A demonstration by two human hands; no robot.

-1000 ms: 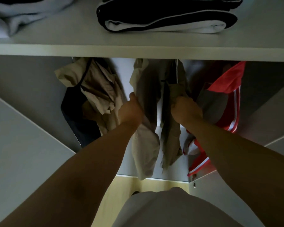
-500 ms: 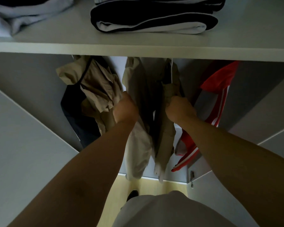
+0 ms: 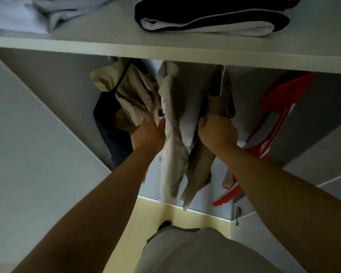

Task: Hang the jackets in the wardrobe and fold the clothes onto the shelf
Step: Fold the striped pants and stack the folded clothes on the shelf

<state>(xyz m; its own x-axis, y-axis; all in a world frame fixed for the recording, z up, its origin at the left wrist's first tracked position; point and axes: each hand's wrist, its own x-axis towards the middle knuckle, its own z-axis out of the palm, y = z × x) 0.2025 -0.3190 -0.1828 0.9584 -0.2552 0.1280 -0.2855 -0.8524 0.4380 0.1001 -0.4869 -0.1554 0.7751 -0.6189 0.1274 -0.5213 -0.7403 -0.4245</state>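
Observation:
A beige jacket point(image 3: 173, 154) hangs under the wardrobe shelf point(image 3: 165, 53), its two front halves spread apart. My left hand point(image 3: 149, 133) grips the left half, thumb on the cloth. My right hand point(image 3: 217, 133) grips the right half point(image 3: 200, 168) in a fist. A second beige jacket with dark navy lining point(image 3: 130, 95) hangs to the left, and a red and white jacket point(image 3: 274, 115) hangs to the right. The rail and hangers are hidden behind the shelf.
On the shelf lie a folded black and white garment point(image 3: 211, 20) and a pale folded pile point(image 3: 37, 14) at the left. Grey wardrobe doors point(image 3: 28, 154) stand open on both sides. The wooden floor point(image 3: 195, 219) and my shoe show below.
My hands have drawn apart, pulling the beige jacket's two front halves open. The red jacket now hangs farther to the right of my right hand.

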